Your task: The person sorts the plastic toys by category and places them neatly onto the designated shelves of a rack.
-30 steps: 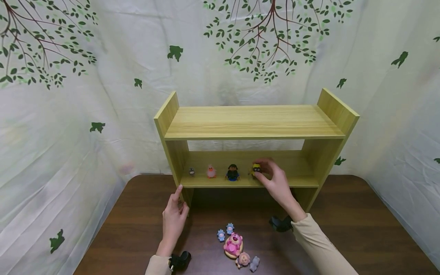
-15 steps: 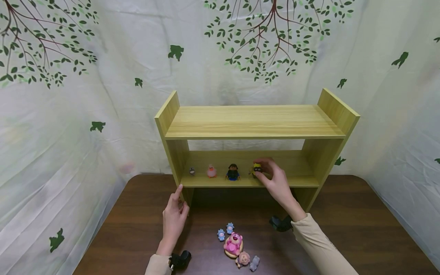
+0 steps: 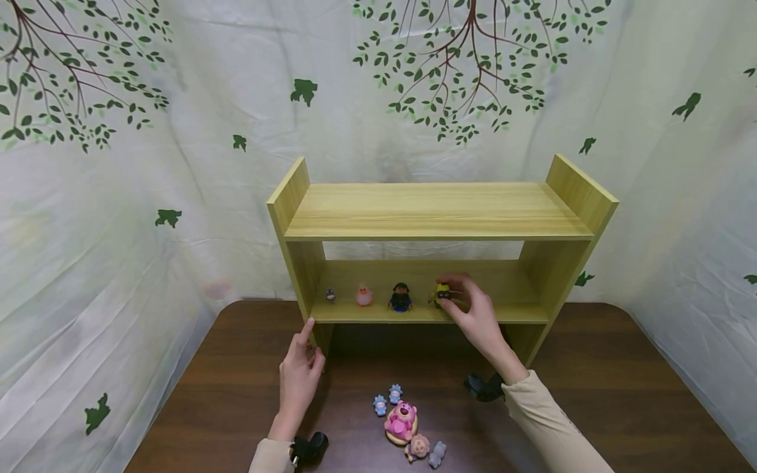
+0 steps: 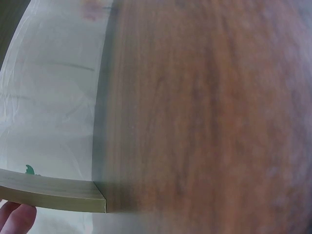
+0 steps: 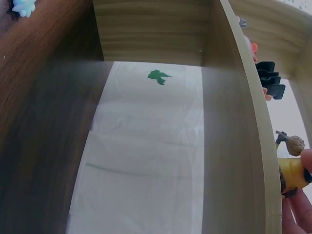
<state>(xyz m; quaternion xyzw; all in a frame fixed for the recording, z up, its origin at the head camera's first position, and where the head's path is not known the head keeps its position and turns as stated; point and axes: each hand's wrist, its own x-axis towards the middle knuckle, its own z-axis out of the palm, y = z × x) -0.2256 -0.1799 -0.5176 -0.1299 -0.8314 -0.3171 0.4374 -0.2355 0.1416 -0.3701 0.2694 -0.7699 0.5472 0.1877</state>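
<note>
My right hand pinches a small yellow minion-like figurine between thumb and fingers, over the front of the middle shelf. In the right wrist view the yellow figurine shows beside the shelf board's edge, with a small brown round piece on a stalk by it. To its left stand a dark-haired figure with black and blue parts, a pink figurine and a tiny grey one. My left hand touches the shelf unit's left side panel with its index finger extended.
On the brown table before the unit lie a pink bear on a round base, two blue figurines, a peach-pink one and a grey one. The unit's top board overhangs the row. A white leaf-print curtain hangs behind.
The yellow figurine has shifted slightly within my right hand's pinch, its head a little lower. My left hand stays at the side panel.
</note>
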